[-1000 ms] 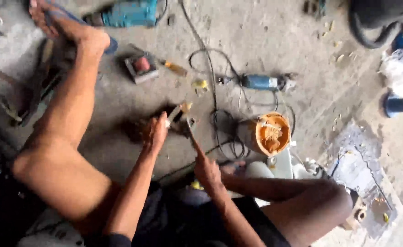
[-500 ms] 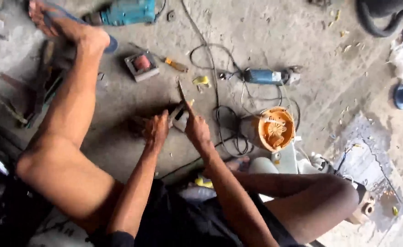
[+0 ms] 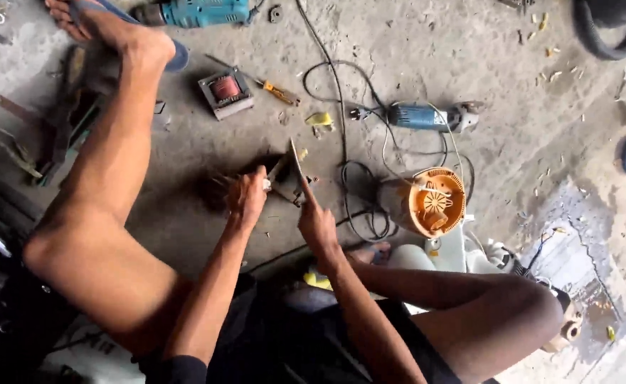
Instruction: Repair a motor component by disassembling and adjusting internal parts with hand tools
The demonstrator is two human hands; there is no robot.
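A small dark part [image 3: 284, 186] lies on the floor [image 3: 427, 50] right in front of the person, between the two hands. The left hand [image 3: 245, 199] sits on its left side, fingers curled around it to hold it down. The right hand [image 3: 316, 222] is closed around a thin blade [image 3: 295, 162]. The blade stands up, tipped a little, and its low end meets the part. What kind of part it is cannot be told, because the hands hide much of it.

Just to the right stands an orange round motor [image 3: 432, 203]. Black wires [image 3: 359, 195] loop on the floor between the motor and the hands. Behind the loops lies a blue grinder [image 3: 427, 117], with a small yellow bit [image 3: 319, 119] near it. Farther back and left are a square coil block [image 3: 225, 91] and a screwdriver [image 3: 270, 89] with an orange handle beside it. At the top edge lies a blue drill [image 3: 199, 12].

The person's left leg [image 3: 114, 163] stretches across the left side, its foot in a blue sandal [image 3: 176, 55] by the drill. The right leg [image 3: 469, 313] is bent low on the right. Dark metal scraps [image 3: 50, 135] lie at the far left.
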